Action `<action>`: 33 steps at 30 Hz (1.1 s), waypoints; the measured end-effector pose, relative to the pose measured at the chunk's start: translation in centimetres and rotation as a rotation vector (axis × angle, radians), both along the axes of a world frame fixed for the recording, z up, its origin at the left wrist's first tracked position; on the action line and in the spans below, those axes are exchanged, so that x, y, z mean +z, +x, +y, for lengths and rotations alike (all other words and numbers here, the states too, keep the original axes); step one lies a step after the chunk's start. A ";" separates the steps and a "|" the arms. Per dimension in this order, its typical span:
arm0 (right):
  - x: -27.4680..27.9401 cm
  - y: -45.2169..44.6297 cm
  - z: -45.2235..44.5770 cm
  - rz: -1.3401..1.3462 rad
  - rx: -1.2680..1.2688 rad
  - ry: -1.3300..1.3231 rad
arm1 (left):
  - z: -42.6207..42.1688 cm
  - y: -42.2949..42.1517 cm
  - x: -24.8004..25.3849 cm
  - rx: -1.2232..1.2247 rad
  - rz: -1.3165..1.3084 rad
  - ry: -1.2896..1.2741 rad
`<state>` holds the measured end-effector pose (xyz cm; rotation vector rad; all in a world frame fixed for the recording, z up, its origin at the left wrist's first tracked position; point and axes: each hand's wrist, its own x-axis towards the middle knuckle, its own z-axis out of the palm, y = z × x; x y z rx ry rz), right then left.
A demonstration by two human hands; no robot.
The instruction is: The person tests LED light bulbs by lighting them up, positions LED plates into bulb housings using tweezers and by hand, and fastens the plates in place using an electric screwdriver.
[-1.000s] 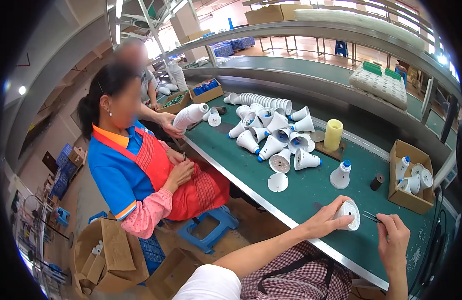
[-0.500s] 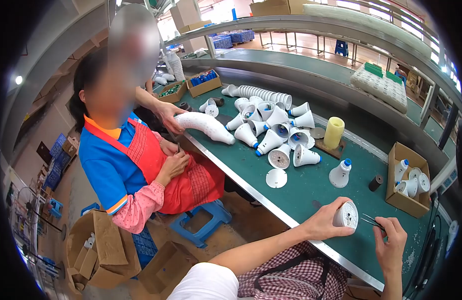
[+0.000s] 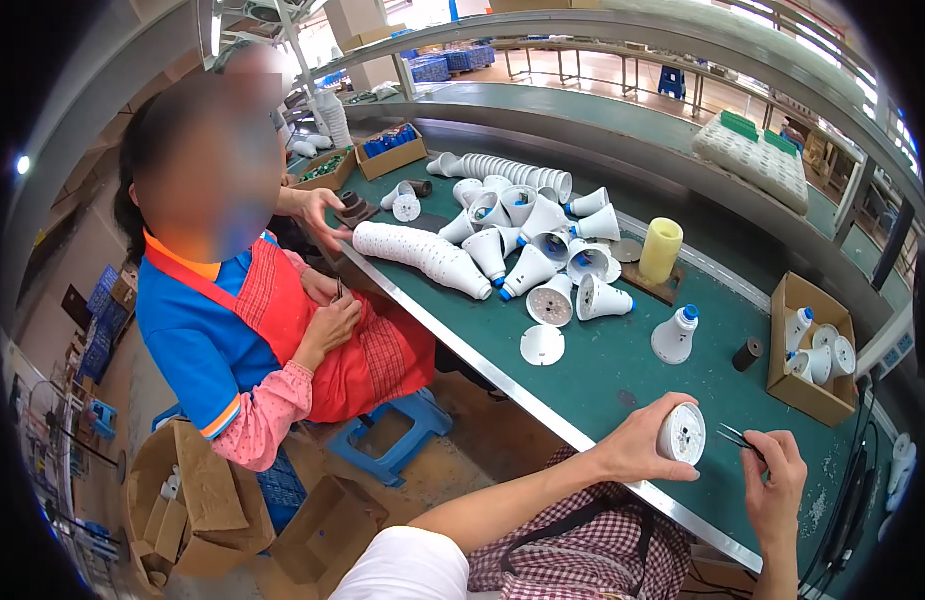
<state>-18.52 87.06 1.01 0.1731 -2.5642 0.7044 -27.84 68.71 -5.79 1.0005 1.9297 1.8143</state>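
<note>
My left hand [image 3: 642,440] is wrapped round a white lamp housing [image 3: 684,434], its round end with small dark holes turned toward my right side. In my right hand [image 3: 777,478] a pair of tweezers [image 3: 734,437] is pinched, tips pointing at the housing but apart from it. Just beyond them, a white housing with a blue cap [image 3: 674,335] stands upright on the green table [image 3: 622,385]. A flat white disc [image 3: 542,345] lies to its left, near a heap of similar housings [image 3: 547,250].
A seated co-worker in a red apron [image 3: 272,310] is at my left; another person's hand [image 3: 320,215] is near a stack of white housings [image 3: 422,260]. A cardboard box [image 3: 812,395] of housings, a dark cylinder [image 3: 748,354] and a yellow cylinder [image 3: 661,250] stand on the table.
The other person's hand has come off the stack of white housings, which now lies on the table. My hands keep their hold on the housing and tweezers; the view has shifted slightly.
</note>
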 end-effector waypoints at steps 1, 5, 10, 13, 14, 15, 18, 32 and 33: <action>0.0 0.1 0.0 -0.003 -0.002 -0.001 | -0.1 0.0 0.1 0.012 -0.010 0.004; 0.0 0.1 -0.1 -0.010 -0.001 -0.013 | -0.5 0.0 0.1 0.036 -0.040 0.026; 0.3 0.3 0.1 0.002 0.009 -0.011 | -0.1 0.2 0.3 0.035 -0.039 0.039; 0.5 0.6 0.1 0.002 0.006 -0.031 | 0.3 0.4 0.3 0.053 -0.061 0.080; 0.5 0.6 0.2 0.003 -0.004 -0.036 | 0.4 0.5 0.2 0.061 -0.072 0.107; 0.5 0.8 0.2 0.001 -0.017 -0.041 | 0.3 0.5 0.2 0.056 -0.073 0.106; 0.8 -0.1 0.3 0.246 0.066 0.235 | 0.3 0.7 0.6 0.074 0.031 0.043; 0.7 -0.3 1.2 0.298 0.074 0.491 | 1.6 1.1 0.4 -0.065 -0.094 0.079; 0.6 -0.3 1.2 0.295 0.068 0.493 | 1.7 1.2 0.4 -0.068 -0.093 0.076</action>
